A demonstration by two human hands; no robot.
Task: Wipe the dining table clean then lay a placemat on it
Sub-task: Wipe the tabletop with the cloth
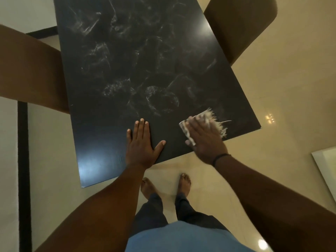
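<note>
The dark dining table (112, 124) fills the upper middle of the head view, its top covered in whitish smears and streaks. My right hand (203, 139) presses a white frayed cloth (216, 122) flat on the table near its near right corner; the hand looks blurred. My left hand (141, 142) lies flat on the table at the near edge, fingers spread, holding nothing. No placemat is in view.
A brown chair back (31, 70) stands against the table's left side and another chair (241, 26) at the far right. My bare feet (184, 182) stand on the glossy beige floor (272, 88). A white object's edge (325, 164) shows at the right.
</note>
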